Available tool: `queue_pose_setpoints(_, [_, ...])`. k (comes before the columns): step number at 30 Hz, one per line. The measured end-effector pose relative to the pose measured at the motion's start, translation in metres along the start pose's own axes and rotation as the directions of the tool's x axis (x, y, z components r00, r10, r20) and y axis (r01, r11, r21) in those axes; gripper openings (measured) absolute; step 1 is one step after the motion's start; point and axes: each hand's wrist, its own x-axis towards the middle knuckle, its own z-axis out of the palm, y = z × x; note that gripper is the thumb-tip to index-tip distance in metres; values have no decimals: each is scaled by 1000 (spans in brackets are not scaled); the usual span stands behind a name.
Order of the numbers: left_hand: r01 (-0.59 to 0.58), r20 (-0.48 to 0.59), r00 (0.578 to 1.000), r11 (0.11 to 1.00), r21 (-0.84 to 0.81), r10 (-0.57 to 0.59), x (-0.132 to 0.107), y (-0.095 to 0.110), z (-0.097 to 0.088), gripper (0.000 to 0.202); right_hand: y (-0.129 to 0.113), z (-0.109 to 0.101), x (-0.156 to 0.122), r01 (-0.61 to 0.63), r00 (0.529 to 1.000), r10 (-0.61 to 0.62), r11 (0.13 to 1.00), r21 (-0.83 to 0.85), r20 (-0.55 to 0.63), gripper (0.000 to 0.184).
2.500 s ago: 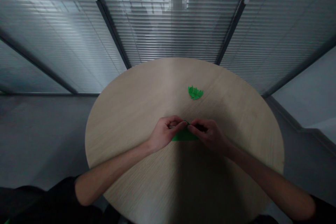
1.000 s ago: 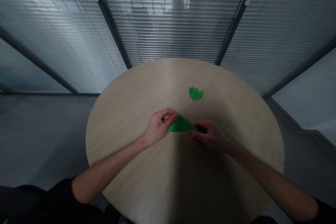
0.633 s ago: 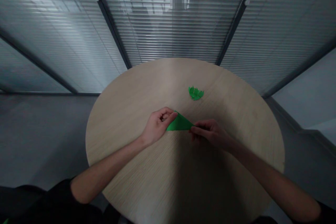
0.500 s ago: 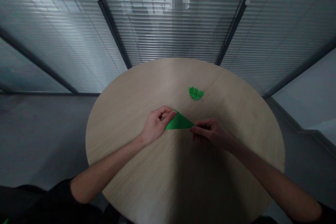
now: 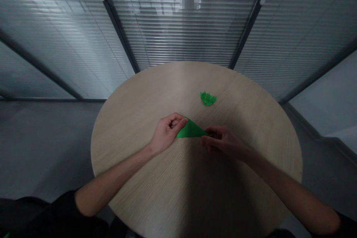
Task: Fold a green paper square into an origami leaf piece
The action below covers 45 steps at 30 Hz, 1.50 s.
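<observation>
- Nearest, bare forearms run in from black sleeves (image 5: 36,217) at both lower corners and rest over the edge of a round, pale wood-grain surface (image 5: 131,156).
- The left hand (image 5: 167,132) is curled, its thumb and fingers pinching the left end of a triangle of green paper (image 5: 190,129).
- The right hand (image 5: 224,143) is loosely curled, its fingertips (image 5: 208,132) at the triangle's right tip; whether they pinch it or only touch it, I cannot tell.
- The triangle lies between the hands, low over the surface, long edge toward the person. The work in hand looks like folding paper, at a stage where the sheet is doubled into this shape.
- Farther off, a small crumpled green paper piece (image 5: 208,99) lies on the surface, well apart from both hands.
- Beyond the surface stand slatted blinds (image 5: 181,33).
- No brand, label or writing can be read.
</observation>
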Motion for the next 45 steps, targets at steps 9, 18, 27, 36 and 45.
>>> queue_pose_setpoints(9, [8,-8,1000,1000,2,-8,0,1,-1,33,1,-2,0,25,999,-26,999,-46,-31,41])
queue_pose_setpoints(18, [43,27,999,999,-28,-42,-1,1,4,37,-3,1,-2,39,999,-37,997,-63,22,40])
queue_pose_setpoints(27, [89,161,983,996,-15,-85,-9,2,21,34,2,6,3,100,995,-99,979,-178,15,41])
queue_pose_setpoints(36, [107,213,971,994,-4,-104,-14,-4,26,34,6,9,4,151,987,-158,963,-221,-12,39])
queue_pose_setpoints(45, [161,288,946,987,-28,-146,-11,0,22,33,0,9,4,154,982,-175,962,-226,-74,37])
